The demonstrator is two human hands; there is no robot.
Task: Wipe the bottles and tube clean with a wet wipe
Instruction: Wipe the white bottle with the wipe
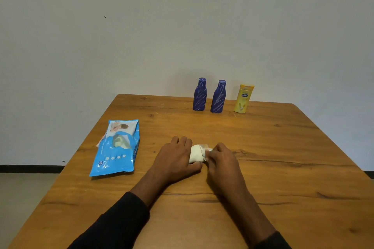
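A folded white wet wipe (196,153) lies on the wooden table (283,168) between my hands. My left hand (175,157) rests flat on its left part, and my right hand (221,157) pinches its right edge. Far back on the table stand two dark blue bottles (200,95) (218,97) streaked with white marks. To their right stands a yellow tube (243,98), cap up.
A blue pack of wet wipes (116,149) lies flat on the table to the left of my hands, its flap open. A pale wall rises right behind the table's far edge. The floor shows at the left.
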